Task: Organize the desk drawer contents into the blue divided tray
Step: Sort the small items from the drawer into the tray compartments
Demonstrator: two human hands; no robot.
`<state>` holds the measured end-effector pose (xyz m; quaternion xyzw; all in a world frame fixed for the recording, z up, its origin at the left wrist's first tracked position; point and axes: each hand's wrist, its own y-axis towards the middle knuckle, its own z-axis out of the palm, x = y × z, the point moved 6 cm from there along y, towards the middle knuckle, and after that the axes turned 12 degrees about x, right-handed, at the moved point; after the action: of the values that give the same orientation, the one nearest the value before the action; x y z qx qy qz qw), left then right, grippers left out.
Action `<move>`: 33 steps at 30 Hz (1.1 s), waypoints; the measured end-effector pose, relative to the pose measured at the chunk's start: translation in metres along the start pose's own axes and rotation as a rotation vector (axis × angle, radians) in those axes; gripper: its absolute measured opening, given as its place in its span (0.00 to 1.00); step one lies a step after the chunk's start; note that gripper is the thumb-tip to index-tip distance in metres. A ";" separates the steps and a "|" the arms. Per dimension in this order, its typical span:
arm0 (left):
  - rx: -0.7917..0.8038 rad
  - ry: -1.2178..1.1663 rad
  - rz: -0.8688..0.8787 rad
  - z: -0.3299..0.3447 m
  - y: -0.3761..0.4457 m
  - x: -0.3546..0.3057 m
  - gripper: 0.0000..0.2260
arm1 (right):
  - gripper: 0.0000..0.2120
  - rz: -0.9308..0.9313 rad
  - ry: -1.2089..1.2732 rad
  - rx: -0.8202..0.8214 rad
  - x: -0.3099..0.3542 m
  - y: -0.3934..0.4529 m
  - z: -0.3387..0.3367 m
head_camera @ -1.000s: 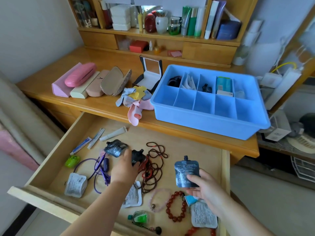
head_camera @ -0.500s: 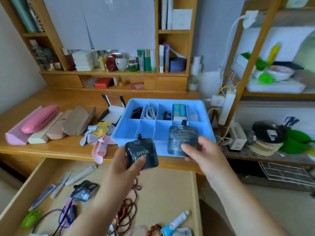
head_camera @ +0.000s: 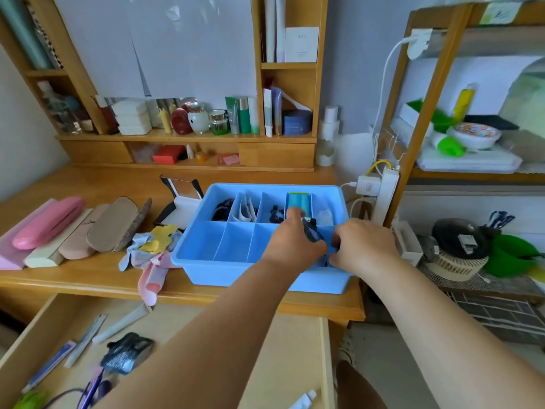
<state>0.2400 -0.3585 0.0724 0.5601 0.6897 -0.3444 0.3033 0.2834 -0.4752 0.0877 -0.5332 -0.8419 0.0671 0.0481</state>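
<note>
**Both hands at tray, front right compartments**

The tray sits on the worktop, above the open drawer. Both hands are over its front right compartments. The left hand has its grip curled round a dark pouch, which stands upright above the divider. The right hand has curled fingers beside it; what its grip holds cannot be told. Another pouch lies in the drawer.

1. Both hands meet over the blue tray, centre frame.
2. The left hand grips a dark pouch.
3. The right hand curls just beside it.
4. The open drawer fills the lower left.
</note>
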 end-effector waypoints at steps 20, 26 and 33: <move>-0.122 0.496 0.494 0.018 -0.086 0.001 0.11 | 0.10 -0.211 0.188 -0.399 0.013 -0.027 0.001; -0.328 0.345 0.215 -0.011 -0.192 0.148 0.07 | 0.05 -0.726 0.232 -0.415 0.104 -0.119 0.090; -0.259 0.464 -0.401 -0.085 -0.230 0.307 0.19 | 0.23 -0.641 0.141 0.414 0.131 -0.139 0.234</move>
<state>-0.0462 -0.1474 -0.0948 0.4334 0.8749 -0.1701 0.1331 0.0681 -0.4293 -0.1186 -0.2253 -0.9292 0.1803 0.2308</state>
